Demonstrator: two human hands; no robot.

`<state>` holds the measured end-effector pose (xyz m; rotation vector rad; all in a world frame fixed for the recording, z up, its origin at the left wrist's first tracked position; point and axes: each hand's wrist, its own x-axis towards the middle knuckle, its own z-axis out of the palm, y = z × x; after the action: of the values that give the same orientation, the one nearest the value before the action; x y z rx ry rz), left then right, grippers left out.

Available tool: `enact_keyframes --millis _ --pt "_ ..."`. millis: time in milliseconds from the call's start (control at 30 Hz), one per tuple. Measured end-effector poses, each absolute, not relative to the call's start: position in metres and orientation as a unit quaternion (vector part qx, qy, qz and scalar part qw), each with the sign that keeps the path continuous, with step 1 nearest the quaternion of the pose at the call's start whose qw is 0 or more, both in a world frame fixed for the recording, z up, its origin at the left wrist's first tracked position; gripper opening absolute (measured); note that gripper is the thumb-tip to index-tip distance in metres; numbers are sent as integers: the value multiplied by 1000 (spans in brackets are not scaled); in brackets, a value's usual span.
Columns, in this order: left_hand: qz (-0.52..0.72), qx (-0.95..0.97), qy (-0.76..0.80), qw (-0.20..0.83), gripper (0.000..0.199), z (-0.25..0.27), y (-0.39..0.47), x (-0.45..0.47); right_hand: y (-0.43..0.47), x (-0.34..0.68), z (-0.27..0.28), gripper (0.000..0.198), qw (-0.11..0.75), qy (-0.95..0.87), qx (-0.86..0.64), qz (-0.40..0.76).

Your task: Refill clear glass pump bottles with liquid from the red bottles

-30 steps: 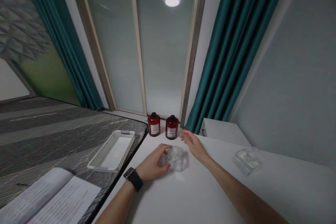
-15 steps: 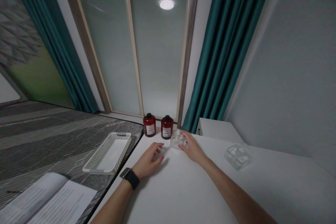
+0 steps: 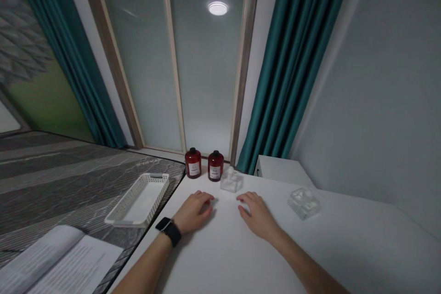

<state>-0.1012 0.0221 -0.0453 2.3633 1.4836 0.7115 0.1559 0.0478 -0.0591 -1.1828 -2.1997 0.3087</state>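
Book pages (image 3: 72, 257) lie open at the near left, on a grey striped surface (image 3: 31, 183). To the right of that is a white counter (image 3: 223, 252). Two bare arms reach over it from the near side, and a black watch (image 3: 168, 230) is on the left wrist. The left hand (image 3: 193, 211) has bent fingers, with a wide gap to its thumb, and it holds nothing. The right hand (image 3: 257, 213) is wide too, its thumb well away from its fingers, and it is free. The two hands are apart, tips turned in. Left of the counter, a white basket (image 3: 159, 198) sits on the grey surface. Over to the right, a shiny clear block (image 3: 304, 203) lies on the counter. Just past the gap between the hands is the clear boxy thing (image 3: 231, 182) with a small bump on top; neither hand touches it. It is just right of two dark red bottles (image 3: 215, 166), which stand up side by side with black tops and white labels. Farther right is a white cabinet (image 3: 282, 170). Behind are green curtains (image 3: 289, 64) and tall cloudy glass doors (image 3: 206, 87), with a round light (image 3: 217, 8) shining high up.
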Motion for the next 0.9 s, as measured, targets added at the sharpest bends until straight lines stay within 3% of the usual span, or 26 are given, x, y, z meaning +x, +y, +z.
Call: enact_keyframes --millis 167,333,533,700,800,900 --pt "304 782 531 118 26 -48 22 -101 26 154 -65 19 236 -859 -448 76" --pt "542 517 656 94 49 -55 50 -115 28 154 -78 18 252 -865 -431 57" --pt "545 489 679 47 70 -49 96 -138 30 158 -85 17 275 -864 -417 64" --pt "539 496 676 76 83 -43 123 -148 28 158 -86 18 278 -866 -410 61" --pt "544 494 671 99 79 -45 134 -149 28 158 -86 19 272 -869 -409 56" --pt "550 507 653 116 62 -45 137 -149 28 157 -85 19 268 -869 -412 53"
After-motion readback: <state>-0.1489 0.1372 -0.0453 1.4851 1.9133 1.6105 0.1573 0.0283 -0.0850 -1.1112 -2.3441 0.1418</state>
